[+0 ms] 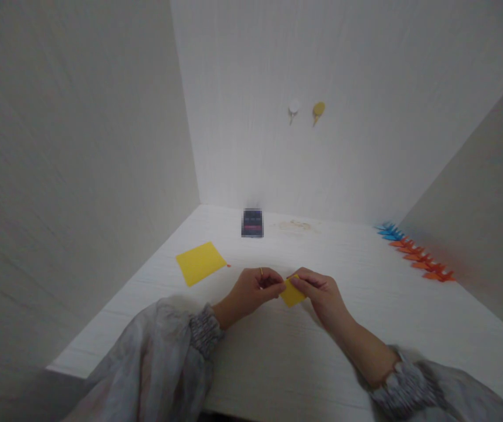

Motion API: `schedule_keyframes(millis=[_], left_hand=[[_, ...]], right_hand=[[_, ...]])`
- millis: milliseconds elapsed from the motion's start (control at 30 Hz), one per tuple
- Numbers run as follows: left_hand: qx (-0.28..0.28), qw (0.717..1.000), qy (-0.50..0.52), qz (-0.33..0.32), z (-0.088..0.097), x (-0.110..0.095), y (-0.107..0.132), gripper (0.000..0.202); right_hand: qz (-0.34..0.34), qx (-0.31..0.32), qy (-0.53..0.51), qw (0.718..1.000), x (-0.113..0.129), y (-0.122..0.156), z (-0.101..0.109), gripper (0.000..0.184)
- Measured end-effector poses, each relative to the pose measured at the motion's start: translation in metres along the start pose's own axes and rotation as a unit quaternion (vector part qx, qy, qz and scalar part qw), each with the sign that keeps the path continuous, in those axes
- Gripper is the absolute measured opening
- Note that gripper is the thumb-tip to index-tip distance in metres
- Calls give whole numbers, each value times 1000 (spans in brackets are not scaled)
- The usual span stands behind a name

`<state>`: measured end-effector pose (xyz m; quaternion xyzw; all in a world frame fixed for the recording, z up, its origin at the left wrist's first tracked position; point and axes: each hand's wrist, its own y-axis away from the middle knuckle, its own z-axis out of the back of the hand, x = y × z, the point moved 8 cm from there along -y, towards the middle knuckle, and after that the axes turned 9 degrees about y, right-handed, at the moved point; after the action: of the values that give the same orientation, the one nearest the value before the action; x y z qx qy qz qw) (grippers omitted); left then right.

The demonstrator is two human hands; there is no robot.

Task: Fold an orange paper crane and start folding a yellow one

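Note:
A small folded piece of yellow paper (293, 294) is held between both hands over the white table. My left hand (258, 289), with a ring on one finger, pinches its left corner between thumb and fingers. My right hand (322, 290) grips the upper right part, thumb on top and fingers behind. The fingers partly hide the paper's upper edge. To the left of my left hand lies a larger yellow paper sheet (201, 263), flat on the table, with a tiny orange scrap (229, 265) at its right corner.
A row of folded paper figures, blue (390, 231) at the back and orange (421, 258) nearer, stands along the right wall. A dark blurred object (252, 223) rests near the back wall. A white hook (294, 108) and a yellow hook (319, 109) hang there. Walls enclose three sides.

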<state>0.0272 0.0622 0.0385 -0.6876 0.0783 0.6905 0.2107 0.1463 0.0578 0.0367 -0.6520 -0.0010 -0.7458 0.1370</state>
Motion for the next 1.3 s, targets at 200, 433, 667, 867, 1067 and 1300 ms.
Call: schedule_keyframes(millis=[200,433,667,867,1067,1300], left_hand=[[-10,1000,-9,-1,1,0,0,22],[-20,999,44,19,3,3,0,21],[-4,1000,8,16,0,5,0,23],[-11,999,3,30,0,6,0,24],[-2,999,26,43,0,8,1,20],[12,998,30,49,-3,13,0,26]], right_hand=[[0,10,37,999,0,0,-4,16],[-3,10,39,999,1,2,-6,19],[-1,0,54,999,-2,1,-2,18],[5,7,72,997,1,1,-5,19],[-4,4,50,999,-2,2,-4,16],[1,2,39,999,2,2,-3,15]])
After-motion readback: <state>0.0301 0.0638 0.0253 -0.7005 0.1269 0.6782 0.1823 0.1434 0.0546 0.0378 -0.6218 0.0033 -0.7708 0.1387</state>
